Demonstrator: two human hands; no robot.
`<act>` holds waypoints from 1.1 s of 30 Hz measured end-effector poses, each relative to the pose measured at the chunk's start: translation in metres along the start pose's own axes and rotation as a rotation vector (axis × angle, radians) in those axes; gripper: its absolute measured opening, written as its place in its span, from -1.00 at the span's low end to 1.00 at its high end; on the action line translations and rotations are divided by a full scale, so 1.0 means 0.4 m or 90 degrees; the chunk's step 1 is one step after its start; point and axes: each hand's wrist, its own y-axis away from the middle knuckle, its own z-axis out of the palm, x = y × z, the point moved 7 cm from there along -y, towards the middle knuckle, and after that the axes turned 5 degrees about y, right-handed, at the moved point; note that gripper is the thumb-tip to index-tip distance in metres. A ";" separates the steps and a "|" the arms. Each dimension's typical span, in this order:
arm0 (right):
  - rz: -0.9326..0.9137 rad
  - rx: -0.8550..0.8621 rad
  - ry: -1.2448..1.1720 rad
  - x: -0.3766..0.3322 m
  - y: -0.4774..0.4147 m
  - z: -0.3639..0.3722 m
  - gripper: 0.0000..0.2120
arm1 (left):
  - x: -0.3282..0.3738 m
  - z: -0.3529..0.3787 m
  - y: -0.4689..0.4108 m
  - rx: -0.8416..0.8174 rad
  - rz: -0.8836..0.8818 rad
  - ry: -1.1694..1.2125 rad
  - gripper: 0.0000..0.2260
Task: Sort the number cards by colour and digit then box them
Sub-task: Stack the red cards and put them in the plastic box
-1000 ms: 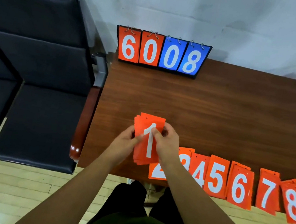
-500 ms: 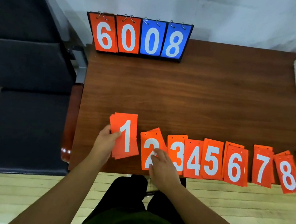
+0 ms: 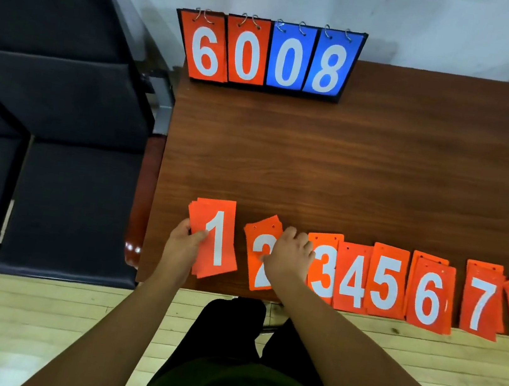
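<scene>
Right hand [image 3: 289, 257] covers the 2 stack [image 3: 259, 259].

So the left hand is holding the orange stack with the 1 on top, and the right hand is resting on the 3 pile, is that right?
Not quite. In the head view the right hand rests on the 2 pile, not the 3 pile beside it. The rest stands: the left hand holds the orange stack with the 1 on top.

Glossy dark wood-grain table [image 3: 348, 174], smooth orange plastic-looking cards [image 3: 384, 285], padded matt black chairs [image 3: 62, 98].
</scene>
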 end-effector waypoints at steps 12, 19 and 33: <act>-0.008 -0.117 -0.615 0.068 0.029 -0.076 -0.80 | 0.000 0.087 0.036 -0.066 0.050 0.010 -0.72; 0.003 0.041 -0.410 0.088 0.047 -0.108 -0.63 | 0.024 0.256 0.078 -0.219 0.090 0.025 -0.79; -0.047 -0.027 -0.133 0.176 0.106 0.034 -0.54 | -0.001 0.174 0.014 -0.069 0.040 -0.067 -0.74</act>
